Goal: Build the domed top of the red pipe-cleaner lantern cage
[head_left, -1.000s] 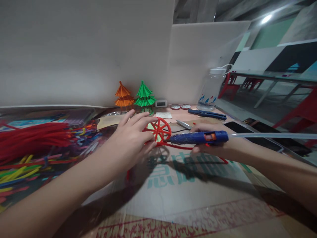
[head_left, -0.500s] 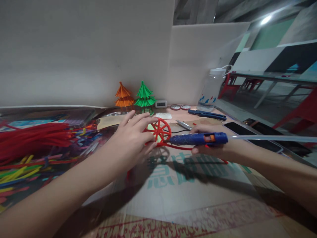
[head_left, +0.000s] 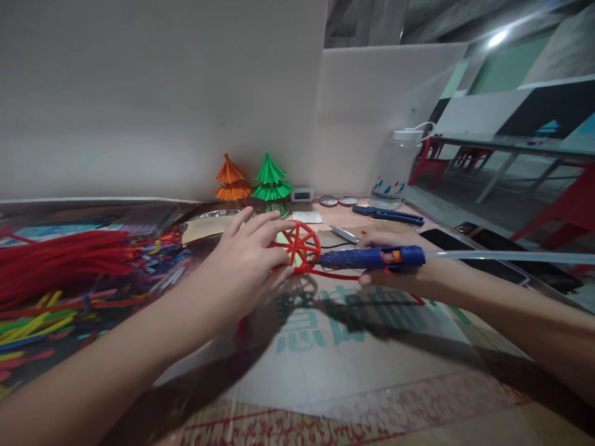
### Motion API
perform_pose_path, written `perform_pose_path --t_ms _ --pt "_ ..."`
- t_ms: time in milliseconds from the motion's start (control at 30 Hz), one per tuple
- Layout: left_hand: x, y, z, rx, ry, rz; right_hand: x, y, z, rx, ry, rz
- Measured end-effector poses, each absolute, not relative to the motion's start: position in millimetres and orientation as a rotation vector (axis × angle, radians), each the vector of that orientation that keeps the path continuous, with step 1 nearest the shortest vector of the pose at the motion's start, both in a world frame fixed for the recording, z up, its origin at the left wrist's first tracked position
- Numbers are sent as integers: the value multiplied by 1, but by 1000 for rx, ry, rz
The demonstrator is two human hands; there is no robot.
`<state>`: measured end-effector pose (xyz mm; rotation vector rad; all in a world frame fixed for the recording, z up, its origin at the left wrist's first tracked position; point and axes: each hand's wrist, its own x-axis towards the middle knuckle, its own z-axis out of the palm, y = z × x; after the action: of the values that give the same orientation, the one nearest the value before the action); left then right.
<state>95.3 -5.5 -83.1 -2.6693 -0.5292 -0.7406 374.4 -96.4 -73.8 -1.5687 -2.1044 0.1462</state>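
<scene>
My left hand [head_left: 251, 254] pinches the left edge of a red spoked wheel [head_left: 304, 244] made of fuzzy stems, its other fingers spread above. In my right hand [head_left: 385, 248] is a blue glue gun [head_left: 372, 257], lying level with its nozzle at the wheel's lower right rim. A clear glue stick [head_left: 502, 256] runs out of the gun's back to the right. Under the nozzle a red stem [head_left: 339, 275] stretches from the wheel toward my right hand. My right fingertips are partly hidden behind the gun.
Bundles of red stems [head_left: 65, 257] and coloured pieces lie at the left. At the back stand an orange tree [head_left: 231, 183], a green tree [head_left: 270, 183] and a bottle [head_left: 395, 170]. Blue-handled pliers [head_left: 388, 215] and a phone [head_left: 469, 254] lie at the right.
The glue gun has shifted very slightly left and up in my right hand. My left hand and the wheel look almost unmoved.
</scene>
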Motion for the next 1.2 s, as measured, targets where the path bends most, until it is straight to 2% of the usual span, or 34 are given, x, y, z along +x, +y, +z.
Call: perform_pose_path --t_ms 233,467,733,933,1067,1200 --pt "95 -3 -84 -2696 -548 -748 380 -93 -80 -1524 -2035 290" --pt "92 2 -80 -2742 -581 -714 397 -75 -93 -1312 -1781 712" --pt "92 -2 -76 -2787 -576 -705 403 17 -81 -1766 -1618 257" --pt "92 -4 -72 -2790 -598 -663 407 86 -107 -1849 -1558 277" --pt "91 -2 -71 -2797 -612 -650 412 96 -126 -1908 -1613 299" --pt "90 0 -73 -2805 -597 -661 426 89 -126 -1984 -1707 170"
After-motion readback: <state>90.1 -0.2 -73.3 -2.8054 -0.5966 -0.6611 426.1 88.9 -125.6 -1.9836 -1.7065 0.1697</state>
